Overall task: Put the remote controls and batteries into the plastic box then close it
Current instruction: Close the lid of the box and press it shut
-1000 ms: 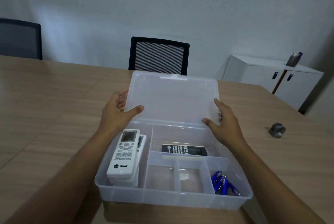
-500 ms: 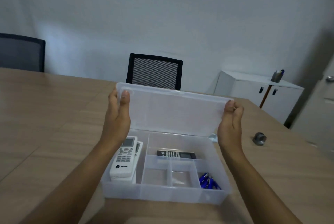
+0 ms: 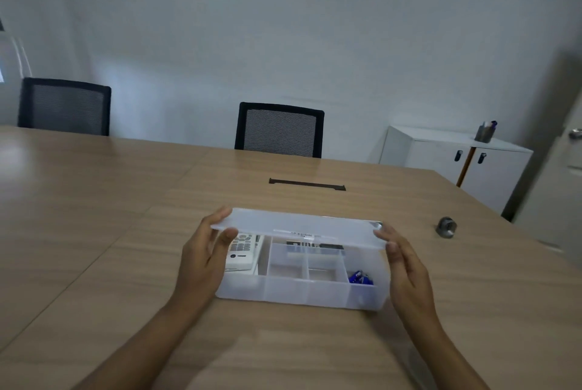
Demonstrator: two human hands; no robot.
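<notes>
box (image 3: 302, 293): I see frosted, translucent plastic, smooth
lid (image 3: 299, 227): same cloudy plastic, slight sheen
white remote (image 3: 242, 252): I read it as matt plastic
table (image 3: 94, 216): wood-grain top, smooth, soft glare
chair back (image 3: 280, 129): black mesh cloth
cabinet (image 3: 441, 153): smooth white finish

An office meeting room — a long wood-grain conference table (image 3: 94, 200) fills the lower frame, with a dark cable slot (image 3: 307, 184) at its centre. Two black mesh chairs (image 3: 279, 129) stand along its far edge, and a white cabinet (image 3: 441, 156) (pen cup (image 3: 484, 132) on top) sits at right against the bare grey wall (image 3: 283, 27).
</notes>
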